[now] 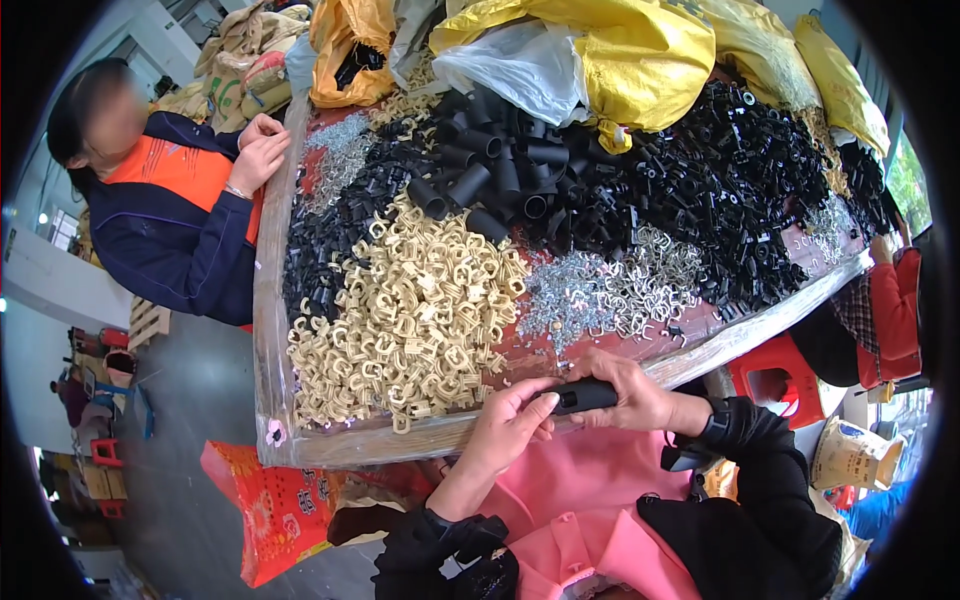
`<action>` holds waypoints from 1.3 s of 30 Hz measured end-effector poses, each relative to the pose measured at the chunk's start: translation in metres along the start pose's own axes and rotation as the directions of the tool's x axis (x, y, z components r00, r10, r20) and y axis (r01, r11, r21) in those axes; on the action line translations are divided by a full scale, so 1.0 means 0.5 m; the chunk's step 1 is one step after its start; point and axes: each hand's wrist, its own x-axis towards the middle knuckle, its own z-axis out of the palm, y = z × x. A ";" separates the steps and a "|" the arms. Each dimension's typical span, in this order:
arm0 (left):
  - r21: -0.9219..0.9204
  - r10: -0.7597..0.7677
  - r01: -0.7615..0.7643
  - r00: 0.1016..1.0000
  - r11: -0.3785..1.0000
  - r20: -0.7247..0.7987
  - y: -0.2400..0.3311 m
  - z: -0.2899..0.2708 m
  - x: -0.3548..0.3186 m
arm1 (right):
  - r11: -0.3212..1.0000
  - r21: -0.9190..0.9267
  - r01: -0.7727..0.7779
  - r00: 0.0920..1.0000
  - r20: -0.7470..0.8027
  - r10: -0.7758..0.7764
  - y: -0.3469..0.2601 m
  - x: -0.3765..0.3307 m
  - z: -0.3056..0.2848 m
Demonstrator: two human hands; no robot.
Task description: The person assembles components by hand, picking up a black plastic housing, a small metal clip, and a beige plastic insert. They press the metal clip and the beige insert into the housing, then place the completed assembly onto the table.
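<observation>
A short black plastic tube (pixel 586 397) with a slot near its left end is held level over the table's near edge. My right hand (pixel 640 398) wraps round its right end. The thumb and fingers of my left hand (pixel 508 425) close on its left end; whether a small part is pinched there is hidden. Just beyond my hands lie a pile of cream plastic clips (pixel 415 310), a heap of small clear and silvery pieces (pixel 568 295) and curved metal hooks (pixel 655 285). Larger black tubes (pixel 470 183) are piled farther back.
Small black parts (pixel 735 180) cover the table's right side. Yellow sacks (pixel 645 60) and an orange sack (pixel 350 40) stand along the far edge. A person in an orange top (pixel 170 190) sits at the left, another in red at the right. A wooden rim (pixel 370 445) borders the table.
</observation>
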 end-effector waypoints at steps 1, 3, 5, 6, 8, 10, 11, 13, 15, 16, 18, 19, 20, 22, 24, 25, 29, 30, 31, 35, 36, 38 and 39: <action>0.000 -0.016 0.016 1.000 1.000 -0.025 -0.001 -0.002 0.000 | 1.000 -0.014 -0.007 0.999 -0.032 0.007 0.002 -0.003 0.011; -0.001 -0.047 0.047 0.996 0.999 -0.072 -0.001 -0.005 0.000 | 0.999 -0.044 -0.022 0.995 -0.097 0.018 -0.002 -0.002 0.024; -0.010 -0.022 0.021 0.996 1.000 -0.086 0.002 -0.007 0.001 | 0.997 -0.078 -0.013 0.998 -0.059 0.009 -0.009 0.003 0.015; -0.015 0.005 -0.007 0.994 1.000 -0.107 0.006 -0.005 0.001 | 0.994 -0.108 0.003 1.000 -0.020 -0.005 -0.017 0.008 0.004; -0.017 0.035 -0.038 0.992 0.999 -0.124 0.010 -0.005 0.002 | 0.990 -0.141 0.022 1.000 0.017 -0.019 -0.016 0.019 -0.015; -0.061 0.072 -0.077 0.995 0.995 -0.070 0.011 -0.008 0.004 | 0.975 -0.087 0.204 0.970 0.152 -0.189 -0.005 0.031 -0.034; -0.084 0.090 -0.093 0.995 0.992 -0.040 0.011 -0.009 0.005 | 0.956 -0.053 0.288 0.939 0.213 -0.271 -0.002 0.034 -0.040; -0.103 0.091 -0.094 0.995 0.990 -0.037 0.006 -0.005 0.008 | 0.958 0.005 0.288 0.925 0.255 -0.280 -0.003 0.043 -0.041; -0.146 0.090 -0.094 0.995 0.985 -0.039 0.000 0.002 0.011 | 0.952 0.128 0.278 0.888 0.343 -0.305 -0.005 0.051 -0.038; -0.138 0.086 -0.090 0.996 0.986 -0.034 -0.001 0.003 0.009 | 0.952 0.128 0.280 0.892 0.333 -0.307 -0.005 0.050 -0.038; -0.201 0.028 -0.031 0.999 0.979 -0.017 -0.003 0.005 0.006 | 0.957 0.213 0.197 0.886 0.380 -0.267 -0.005 0.048 -0.037; -0.231 -0.002 0.001 1.000 0.973 -0.006 -0.004 0.006 0.005 | 0.955 0.254 0.153 0.881 0.404 -0.248 -0.005 0.047 -0.036; -0.223 -0.008 0.008 1.000 0.975 0.000 -0.007 0.007 0.003 | 0.955 0.255 0.154 0.886 0.393 -0.248 -0.005 0.046 -0.033; -0.296 0.035 -0.025 0.999 0.955 0.030 -0.016 0.012 0.003 | 0.952 0.240 0.189 0.890 0.368 -0.269 -0.005 0.045 -0.026; -0.329 0.055 -0.036 0.997 0.944 0.047 -0.017 0.016 0.006 | 0.951 0.231 0.206 0.895 0.350 -0.279 -0.004 0.041 -0.020; -0.352 0.059 -0.036 0.997 0.935 0.054 -0.017 0.018 0.008 | 0.946 0.208 0.248 0.915 0.271 -0.299 -0.003 0.038 -0.015; -0.400 0.066 -0.036 0.996 0.916 0.061 -0.018 0.021 0.012 | 0.932 0.131 0.338 0.934 0.074 -0.349 -0.004 0.027 -0.003; -0.403 0.065 -0.036 0.996 0.915 0.059 -0.019 0.022 0.013 | 0.931 0.110 0.349 0.934 0.036 -0.355 -0.004 0.025 -0.001; -0.406 0.062 -0.034 0.996 0.913 0.058 -0.019 0.022 0.013 | 0.930 0.087 0.358 0.933 -0.002 -0.359 -0.005 0.023 0.000; -0.431 0.025 -0.001 0.998 0.902 0.050 -0.012 0.027 0.008 | 0.923 0.107 0.370 0.928 -0.080 -0.363 0.002 0.017 0.008; -0.431 0.026 -0.002 0.998 0.902 0.048 -0.014 0.026 0.007 | 0.922 0.108 0.371 0.928 -0.079 -0.364 0.001 0.016 0.008; -0.420 0.030 -0.003 0.998 0.907 0.058 -0.019 0.025 0.006 | 0.915 0.084 0.395 0.917 -0.087 -0.388 0.000 0.015 0.008; -0.415 0.032 -0.003 0.997 0.910 0.063 -0.022 0.024 0.006 | 0.911 0.072 0.406 0.912 -0.092 -0.399 0.000 0.014 0.008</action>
